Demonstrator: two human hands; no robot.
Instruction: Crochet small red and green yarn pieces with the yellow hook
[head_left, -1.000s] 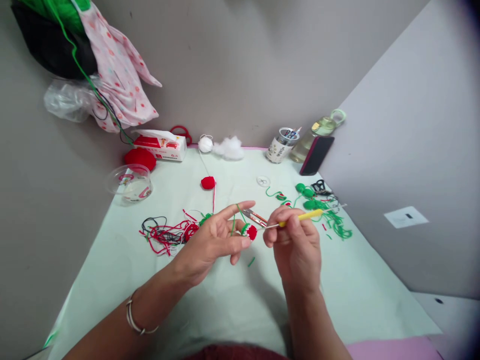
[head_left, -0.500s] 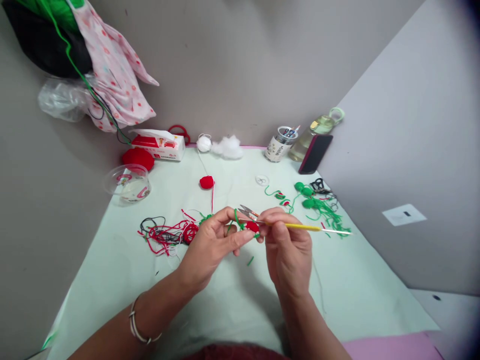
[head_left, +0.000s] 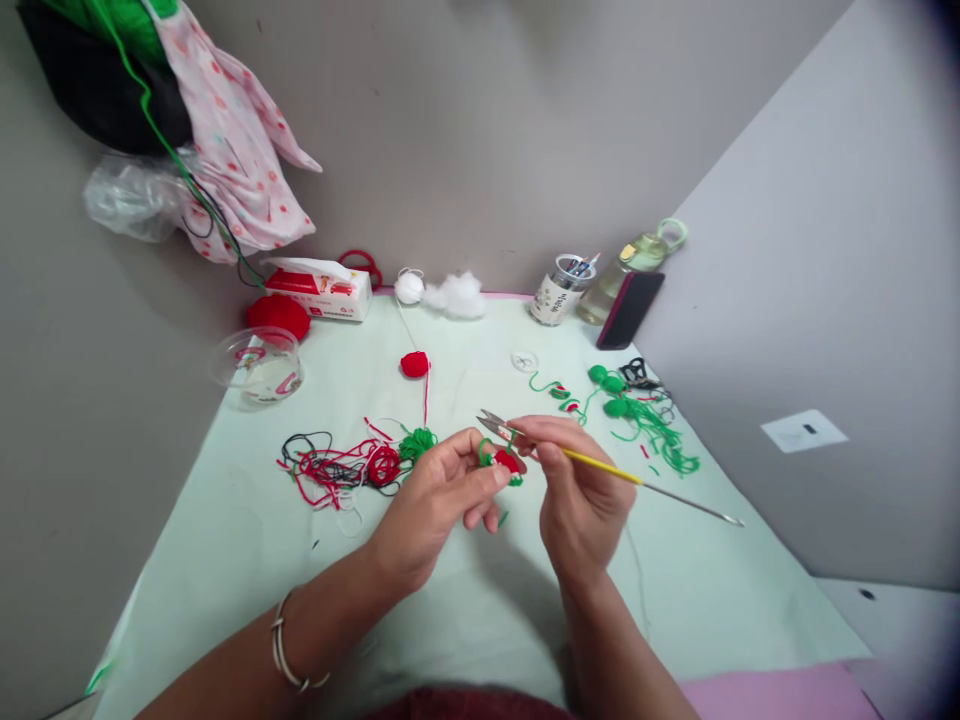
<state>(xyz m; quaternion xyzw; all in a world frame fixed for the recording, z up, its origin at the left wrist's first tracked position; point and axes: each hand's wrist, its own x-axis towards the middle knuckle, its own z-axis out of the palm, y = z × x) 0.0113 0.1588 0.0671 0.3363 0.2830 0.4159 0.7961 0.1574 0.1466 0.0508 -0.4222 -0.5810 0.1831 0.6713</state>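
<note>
Near the centre, my left hand (head_left: 439,500) pinches a small red and green crocheted piece (head_left: 507,462) between thumb and fingers. A loop of green yarn rises from the piece beside my left fingertips. My right hand (head_left: 585,500) is closed around a yellow-handled crochet hook (head_left: 600,463), whose long metal end points to the lower right. Small scissors (head_left: 496,424) show their blades just above the crocheted piece; their handle is hidden by my right fingers. A green yarn bundle (head_left: 417,445) lies behind my left hand.
Tangled red and black yarn (head_left: 337,472) lies left; green yarn pieces (head_left: 660,430) lie right. Behind stand a tissue box (head_left: 330,295), a pen can (head_left: 556,295), a bottle (head_left: 611,280) and a phone (head_left: 631,310). A clear bowl (head_left: 270,370) and red ball (head_left: 415,365) are on the table.
The hook has tilted, its right end swinging down and to the right. My right hand has shifted slightly right, and green yarn now stands up between the hands.
</note>
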